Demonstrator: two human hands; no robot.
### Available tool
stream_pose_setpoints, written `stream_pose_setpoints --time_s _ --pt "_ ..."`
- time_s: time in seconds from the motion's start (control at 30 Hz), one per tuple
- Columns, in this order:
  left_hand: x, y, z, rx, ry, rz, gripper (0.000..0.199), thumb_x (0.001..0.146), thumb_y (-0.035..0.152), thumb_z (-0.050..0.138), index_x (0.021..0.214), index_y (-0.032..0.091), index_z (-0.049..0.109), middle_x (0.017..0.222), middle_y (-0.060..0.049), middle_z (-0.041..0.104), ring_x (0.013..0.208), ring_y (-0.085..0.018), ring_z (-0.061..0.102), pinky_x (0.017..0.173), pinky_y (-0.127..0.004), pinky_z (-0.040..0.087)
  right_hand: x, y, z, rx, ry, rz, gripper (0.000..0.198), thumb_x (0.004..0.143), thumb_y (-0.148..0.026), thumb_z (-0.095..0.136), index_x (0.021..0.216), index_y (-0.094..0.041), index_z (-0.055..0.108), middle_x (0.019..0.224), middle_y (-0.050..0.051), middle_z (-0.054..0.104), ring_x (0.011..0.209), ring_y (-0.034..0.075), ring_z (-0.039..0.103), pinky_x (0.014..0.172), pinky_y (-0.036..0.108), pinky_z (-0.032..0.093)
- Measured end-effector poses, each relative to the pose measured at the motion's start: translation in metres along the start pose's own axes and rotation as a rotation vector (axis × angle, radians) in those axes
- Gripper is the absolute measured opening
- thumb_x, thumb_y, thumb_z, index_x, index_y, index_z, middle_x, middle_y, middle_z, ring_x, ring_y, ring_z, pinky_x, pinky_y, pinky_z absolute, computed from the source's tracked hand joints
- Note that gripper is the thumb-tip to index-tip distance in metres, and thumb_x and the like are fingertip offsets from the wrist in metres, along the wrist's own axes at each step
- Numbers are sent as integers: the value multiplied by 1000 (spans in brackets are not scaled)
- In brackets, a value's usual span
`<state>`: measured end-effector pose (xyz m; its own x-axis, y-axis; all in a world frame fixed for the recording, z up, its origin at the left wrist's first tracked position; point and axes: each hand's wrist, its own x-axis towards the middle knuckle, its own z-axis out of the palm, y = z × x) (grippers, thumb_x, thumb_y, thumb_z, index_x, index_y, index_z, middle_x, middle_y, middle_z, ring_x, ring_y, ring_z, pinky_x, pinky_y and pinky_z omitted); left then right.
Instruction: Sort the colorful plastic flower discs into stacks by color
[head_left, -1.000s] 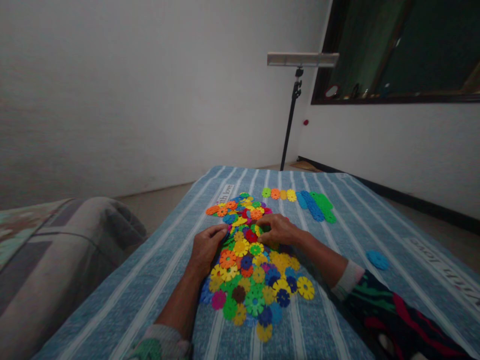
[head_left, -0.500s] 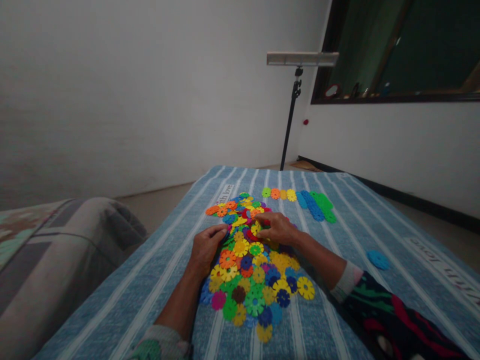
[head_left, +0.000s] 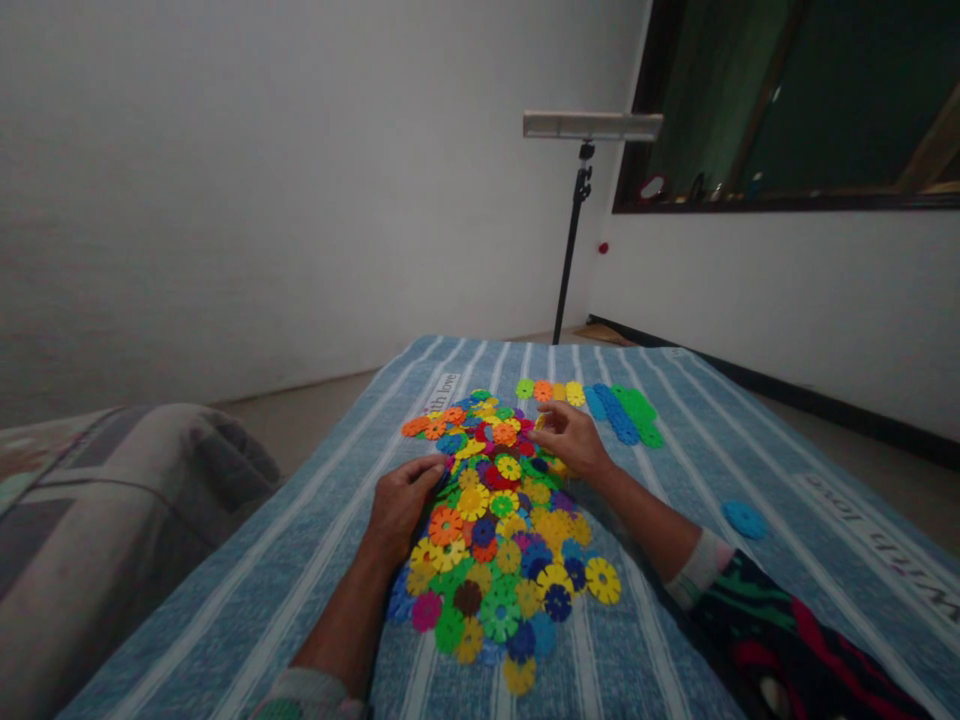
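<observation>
A heap of notched plastic snowflake discs (head_left: 500, 610) in many colours spreads over the striped cloth. My right hand (head_left: 574, 440) is just over the heap's right far side, with a yellow snowflake disc (head_left: 539, 424) pinched between thumb and fingers. At the heap's left edge rests my left hand (head_left: 405, 500), thumb and fingers pressed together; a bit of magenta shows by the fingertips, but what they hold I cannot make out. Beyond my right hand, discs lie in a row: single green, orange and yellow ones, then overlapping blue discs (head_left: 616, 415) and green discs (head_left: 639, 415).
A blue disc (head_left: 744, 519) lies apart on the right of the striped cloth (head_left: 300, 590). Behind the table stands a black pole (head_left: 568, 250) with a flat light panel (head_left: 592, 126). To the left is a grey covered piece of furniture (head_left: 150, 500).
My right hand has lifted off the middle of the heap and moved right and away, a yellow disc in its fingers. My left hand stays at the heap's edge. The view has shifted slightly.
</observation>
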<state>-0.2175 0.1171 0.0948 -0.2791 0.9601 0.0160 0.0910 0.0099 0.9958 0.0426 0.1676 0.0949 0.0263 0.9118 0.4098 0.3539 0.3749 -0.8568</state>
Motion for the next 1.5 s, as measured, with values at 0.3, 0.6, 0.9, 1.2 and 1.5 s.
stream_pose_setpoints --time_s 0.3,0.6,0.9,1.2,1.5 --pt "1 -1 -2 4 -5 -7 35 53 43 81 80 21 81 98 -7 79 102 -29 69 96 -40 50 -10 24 -28 -235 -161 117 11 66 -28 67 67 -18 70 61 -1 63 60 15 57 56 25 40" --pt "0 0 -1 -6 -6 -34 36 52 43 81 81 21 81 97 -7 79 98 -28 69 94 -39 51 20 33 -56 -310 -168 127 26 75 -21 56 86 -14 79 66 4 70 56 15 62 58 24 48" --pt "0 0 -3 6 -4 -36 38 51 46 82 80 21 81 100 -8 79 102 -30 69 94 -40 52 89 56 -81 -923 -91 144 34 85 -12 52 103 -19 80 106 10 77 103 24 69 83 27 48" --pt "3 -9 -6 14 -22 -43 43 53 49 81 85 20 81 102 -8 78 100 -29 69 94 -40 51 101 66 -68 -1042 -170 189 35 88 -15 51 111 -18 78 117 15 74 112 28 66 86 30 48" --pt "1 -5 -5 31 -2 -32 42 52 47 80 84 20 81 102 -8 79 104 -30 68 97 -41 49 97 55 -65 -1150 -221 212 35 91 -15 50 115 -15 75 119 19 71 114 29 64 91 33 48"
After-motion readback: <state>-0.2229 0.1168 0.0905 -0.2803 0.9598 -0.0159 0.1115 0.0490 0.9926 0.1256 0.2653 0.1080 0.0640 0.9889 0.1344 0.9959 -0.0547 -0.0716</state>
